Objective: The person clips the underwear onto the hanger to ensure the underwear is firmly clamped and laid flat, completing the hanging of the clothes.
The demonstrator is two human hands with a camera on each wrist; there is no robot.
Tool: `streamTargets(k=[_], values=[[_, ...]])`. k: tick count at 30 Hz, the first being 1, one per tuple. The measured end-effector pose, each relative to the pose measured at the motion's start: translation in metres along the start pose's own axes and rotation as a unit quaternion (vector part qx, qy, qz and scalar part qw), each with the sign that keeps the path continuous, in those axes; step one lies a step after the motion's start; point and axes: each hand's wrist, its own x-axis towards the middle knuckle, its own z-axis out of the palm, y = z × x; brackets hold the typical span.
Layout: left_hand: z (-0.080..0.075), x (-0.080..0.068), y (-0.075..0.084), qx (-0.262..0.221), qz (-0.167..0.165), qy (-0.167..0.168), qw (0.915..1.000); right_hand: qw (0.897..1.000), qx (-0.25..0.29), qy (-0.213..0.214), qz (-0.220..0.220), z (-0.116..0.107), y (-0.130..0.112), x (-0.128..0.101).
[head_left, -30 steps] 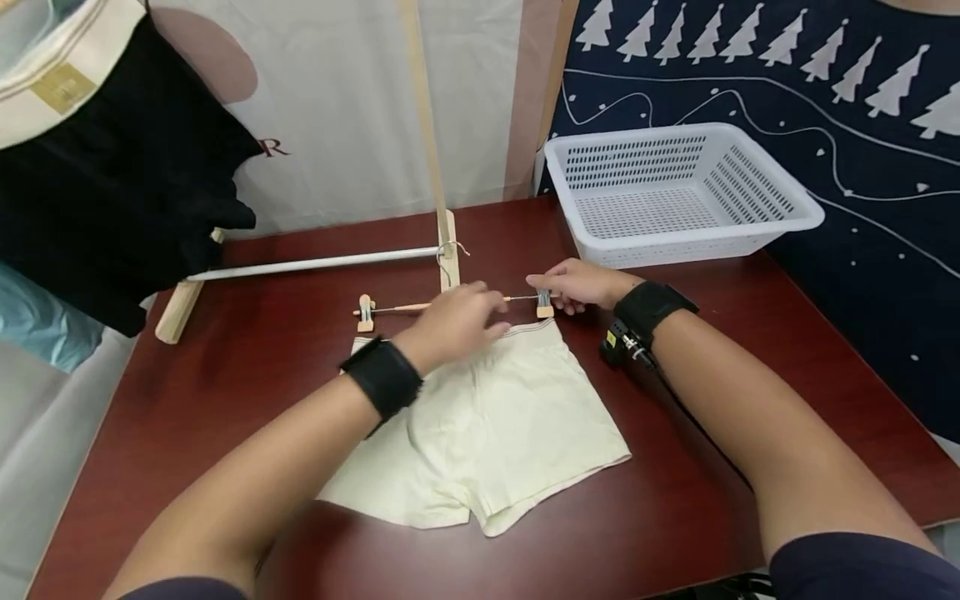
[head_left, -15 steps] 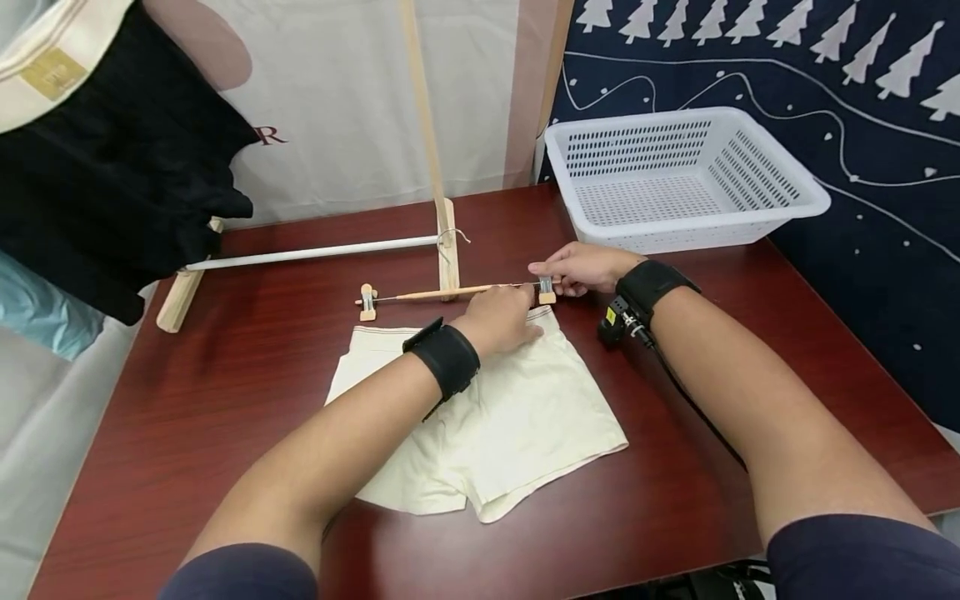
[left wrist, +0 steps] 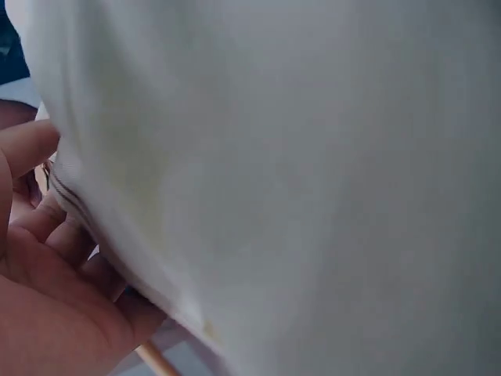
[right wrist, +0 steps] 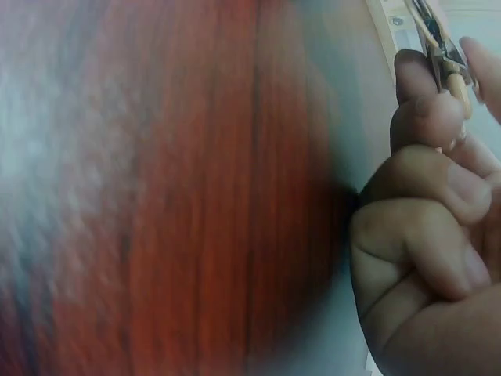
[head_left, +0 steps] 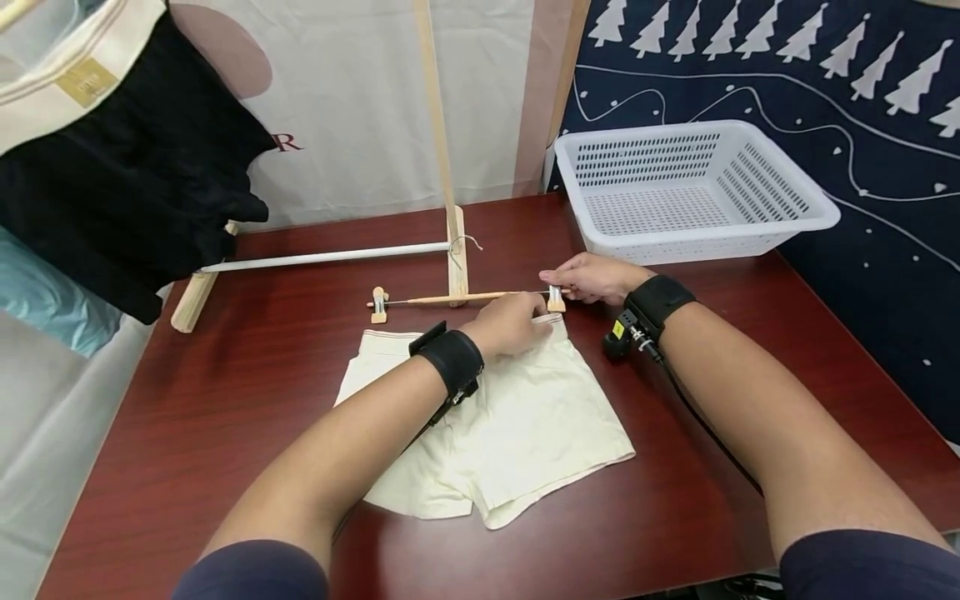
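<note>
Cream shorts (head_left: 547,417) lie flat on the table, waistband toward the hanger. My left hand (head_left: 512,325) pinches the waistband at its right end; in the left wrist view its fingers (left wrist: 70,235) lie behind the edge and the thumb in front. A clip hanger (head_left: 427,299) with a wooden bar and metal hook lies just beyond the waistband. Its right clip (head_left: 556,300) is pinched by my right hand (head_left: 596,279), seen in the right wrist view with the other fingers (right wrist: 423,235) curled. The left clip (head_left: 379,305) stands apart from the cloth.
A white perforated basket (head_left: 697,242) stands at the back right. A wooden rack with a white rod (head_left: 330,256) stands behind the hanger, its upright (head_left: 437,108) rising. Black shorts with a pale waistband (head_left: 135,167) hang at the left, a light blue garment (head_left: 52,287) beneath them.
My left hand has moved right, from over the middle of the waistband to its right end, and now pinches it. My right hand stays at the hanger's right clip.
</note>
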Motion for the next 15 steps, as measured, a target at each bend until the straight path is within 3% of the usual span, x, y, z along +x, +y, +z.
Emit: streamTargets(k=[7, 15], values=[[0.0001, 0.0023, -0.0061, -0.078, -0.004, 0.007, 0.9969, 1.000, 0.016, 0.014, -0.013, 0.0035, 0.0050, -0.0004], [-0.0020, 0.0014, -0.0091, -0.110, -0.001, -0.003, 0.9940, 1.000, 0.020, 0.020, -0.012, 0.0039, 0.0082, 0.0000]])
